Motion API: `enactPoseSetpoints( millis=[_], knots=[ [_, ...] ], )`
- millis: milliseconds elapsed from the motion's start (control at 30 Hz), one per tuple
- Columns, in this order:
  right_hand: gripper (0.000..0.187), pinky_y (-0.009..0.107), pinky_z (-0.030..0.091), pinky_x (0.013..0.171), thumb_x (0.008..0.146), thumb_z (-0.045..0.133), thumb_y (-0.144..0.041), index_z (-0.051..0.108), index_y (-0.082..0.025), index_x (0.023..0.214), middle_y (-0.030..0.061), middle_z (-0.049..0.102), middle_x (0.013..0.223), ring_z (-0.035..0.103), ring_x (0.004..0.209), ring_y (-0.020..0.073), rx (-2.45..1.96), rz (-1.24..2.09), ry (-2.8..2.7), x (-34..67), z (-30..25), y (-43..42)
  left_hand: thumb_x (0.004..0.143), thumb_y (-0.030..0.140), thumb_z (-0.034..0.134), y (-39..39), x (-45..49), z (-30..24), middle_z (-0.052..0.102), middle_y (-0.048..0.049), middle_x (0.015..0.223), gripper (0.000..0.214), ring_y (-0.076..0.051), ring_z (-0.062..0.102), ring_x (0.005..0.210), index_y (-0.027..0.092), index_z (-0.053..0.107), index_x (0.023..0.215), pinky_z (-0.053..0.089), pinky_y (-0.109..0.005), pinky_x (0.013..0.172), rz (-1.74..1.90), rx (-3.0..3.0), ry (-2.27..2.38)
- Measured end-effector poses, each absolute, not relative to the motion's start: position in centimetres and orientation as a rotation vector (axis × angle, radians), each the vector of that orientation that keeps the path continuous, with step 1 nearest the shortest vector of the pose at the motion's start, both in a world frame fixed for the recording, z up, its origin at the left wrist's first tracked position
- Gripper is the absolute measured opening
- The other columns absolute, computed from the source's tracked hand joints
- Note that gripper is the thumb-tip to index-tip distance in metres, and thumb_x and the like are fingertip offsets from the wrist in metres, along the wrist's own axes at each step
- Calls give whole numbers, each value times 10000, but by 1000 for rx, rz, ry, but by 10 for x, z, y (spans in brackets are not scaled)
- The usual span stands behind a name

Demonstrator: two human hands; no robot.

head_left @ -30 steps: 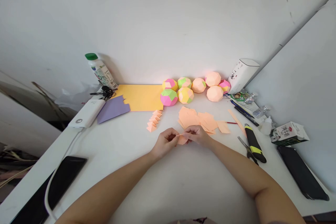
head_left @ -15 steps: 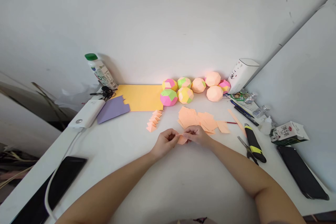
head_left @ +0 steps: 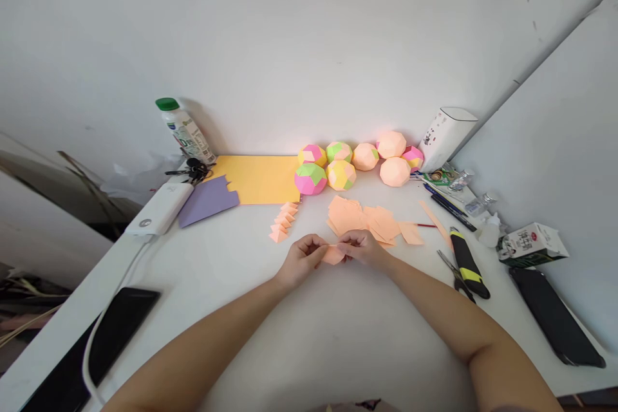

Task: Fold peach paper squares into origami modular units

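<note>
Between my two hands is a small peach paper piece point(head_left: 333, 255), pinched from both sides just above the table. My left hand point(head_left: 302, 260) grips its left edge with thumb and fingers. On the other side my right hand point(head_left: 362, 248) is closed on its right edge, and some fingertips are hidden behind the paper. A pile of flat peach paper pieces point(head_left: 346, 215) lies just beyond my right hand. Beyond my left hand runs a row of folded peach pieces point(head_left: 284, 223). Several faceted paper balls point(head_left: 341, 176) in peach, yellow, green and pink stand against the wall.
Yellow card point(head_left: 261, 180) and purple card point(head_left: 207, 202) lie at the back left, near a bottle point(head_left: 186, 132) and a white power bank point(head_left: 159, 209). Scissors point(head_left: 458, 277), a utility knife point(head_left: 468, 264), pens point(head_left: 449, 206) and a carton point(head_left: 531, 244) are on the right.
My left hand has shifted very slightly left and up. The paper piece now shows a little more of its face between my fingers. Everything else stays in place.
</note>
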State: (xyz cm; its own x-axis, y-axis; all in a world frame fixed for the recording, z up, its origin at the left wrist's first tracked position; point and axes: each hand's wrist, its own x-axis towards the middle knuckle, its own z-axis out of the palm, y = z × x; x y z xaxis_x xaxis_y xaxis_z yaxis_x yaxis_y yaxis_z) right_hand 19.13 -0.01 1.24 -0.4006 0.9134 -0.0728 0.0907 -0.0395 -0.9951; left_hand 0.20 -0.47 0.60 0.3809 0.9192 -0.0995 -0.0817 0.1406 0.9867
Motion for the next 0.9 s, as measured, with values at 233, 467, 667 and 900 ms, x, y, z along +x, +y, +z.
enactPoseSetpoints(
  millis=[233,467,667,900],
  knots=[
    [197,223,431,506,752,624,-342,622,-145,739,-1,587,615,584,559,118,-1088,1534,-1521,192,12,0,796,377,520,-3,1,0,458,42,609,212,-62,414,458,165,534,791,343,-200,450,955,1125,894],
    [210,252,496,570,746,628,-360,623,-150,751,9,607,664,605,606,129,-1062,1575,-1534,190,13,-2,750,362,566,-7,5,9,485,27,616,216,-76,422,523,161,505,700,336,-183,460,845,1350,1029],
    [203,233,475,545,771,604,-350,600,-148,762,15,626,653,603,580,119,-1079,1544,-1560,192,13,-1,757,361,547,-7,4,6,510,29,615,200,-88,464,537,170,505,715,365,-201,497,861,1341,1020],
    [186,254,492,565,767,600,-331,606,-146,749,17,621,666,605,600,128,-1057,1577,-1553,190,13,-3,745,317,539,-9,5,9,519,16,603,157,-115,492,567,169,512,701,380,-221,513,819,1386,1024]
  ],
)
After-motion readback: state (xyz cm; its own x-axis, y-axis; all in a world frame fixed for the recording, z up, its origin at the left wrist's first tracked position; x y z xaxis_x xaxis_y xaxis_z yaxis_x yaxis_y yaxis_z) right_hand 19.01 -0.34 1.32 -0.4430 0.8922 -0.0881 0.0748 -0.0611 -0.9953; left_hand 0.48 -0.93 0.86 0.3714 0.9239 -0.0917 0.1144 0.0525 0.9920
